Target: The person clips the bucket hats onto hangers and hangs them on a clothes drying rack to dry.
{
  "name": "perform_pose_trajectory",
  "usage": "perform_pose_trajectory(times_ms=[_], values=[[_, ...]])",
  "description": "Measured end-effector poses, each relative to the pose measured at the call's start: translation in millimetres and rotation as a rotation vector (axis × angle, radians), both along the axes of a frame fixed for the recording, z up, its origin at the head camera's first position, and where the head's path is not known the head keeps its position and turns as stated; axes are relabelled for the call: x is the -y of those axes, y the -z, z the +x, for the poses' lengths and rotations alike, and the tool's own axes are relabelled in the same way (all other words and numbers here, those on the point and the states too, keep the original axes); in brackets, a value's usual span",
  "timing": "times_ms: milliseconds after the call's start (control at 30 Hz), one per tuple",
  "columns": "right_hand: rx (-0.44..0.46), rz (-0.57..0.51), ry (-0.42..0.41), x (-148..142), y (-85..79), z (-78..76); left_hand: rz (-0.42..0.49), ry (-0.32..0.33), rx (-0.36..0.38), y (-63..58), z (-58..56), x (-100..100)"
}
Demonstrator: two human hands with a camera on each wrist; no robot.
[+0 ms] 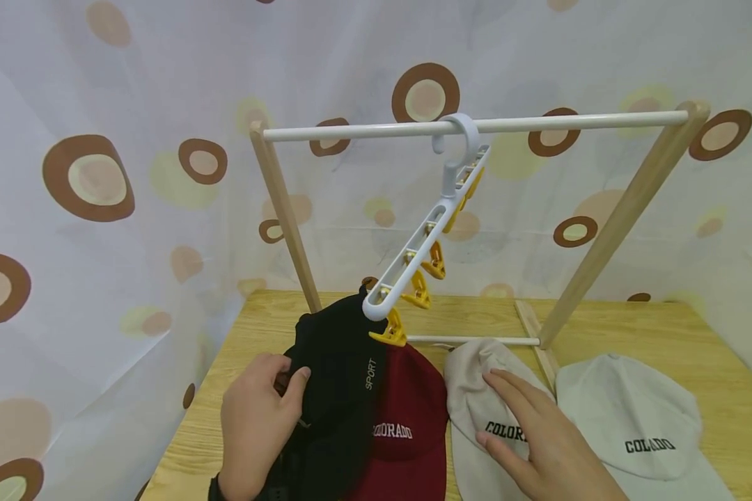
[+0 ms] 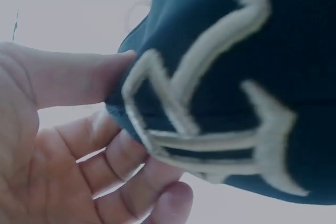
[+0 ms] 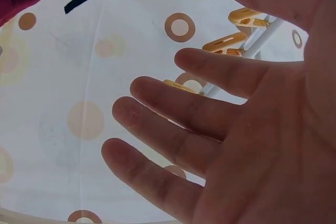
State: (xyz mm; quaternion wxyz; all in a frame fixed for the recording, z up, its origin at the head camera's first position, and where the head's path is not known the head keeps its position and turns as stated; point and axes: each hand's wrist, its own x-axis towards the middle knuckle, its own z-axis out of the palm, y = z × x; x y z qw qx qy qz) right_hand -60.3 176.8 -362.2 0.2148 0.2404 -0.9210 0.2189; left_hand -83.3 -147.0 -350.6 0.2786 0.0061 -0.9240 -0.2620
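In the head view my left hand (image 1: 260, 417) pinches the left edge of a black cap (image 1: 335, 390) marked SPORT. The left wrist view shows the thumb on one face of its dark cloth and fingers behind, beside thick white embroidery (image 2: 220, 145). Partly covered by that cap is a dark red cap (image 1: 413, 403) with white lettering. My right hand (image 1: 542, 438) has its fingers spread in front of a beige cap (image 1: 473, 390); its palm holds nothing in the right wrist view. Farther right lies a pale grey cap (image 1: 629, 410).
A white hanger (image 1: 413, 243) with several yellow clips (image 1: 418, 291) hangs from the white rail (image 1: 370, 131) of a wooden stand (image 1: 627, 216). It juts toward me above the caps. A wood-grain table (image 1: 251, 334) lies beneath, with a patterned curtain (image 1: 351, 62) behind.
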Motion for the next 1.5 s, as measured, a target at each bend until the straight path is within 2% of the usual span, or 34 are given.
perform_pose_trajectory(times_ms=[233,533,700,933,1067,1300,1500], values=[[0.01,-0.045,-0.024,6,-3.3,1.7,0.042,0.036,-0.124,0.5,-3.1,-15],[0.038,-0.055,-0.023,24,-13.2,5.5,0.064,0.062,-0.226,0.2,-3.4,-25],[-0.025,-0.095,-0.027,37,-17.8,7.0,0.057,0.058,-0.228,-0.5,-3.7,-25],[0.057,-0.159,0.019,56,-26.5,8.3,0.063,0.05,-0.255,-0.4,-1.4,-25],[0.074,-0.223,0.009,66,-33.0,5.6,0.068,0.064,-0.274,-0.1,-0.6,-27],[0.009,-0.321,-0.006,86,-44.5,-6.5,0.078,0.072,-0.294,-0.5,-0.4,-29],[-0.037,-0.381,0.058,98,-51.1,-15.3,0.071,0.075,-0.277,0.0,-1.3,-29]])
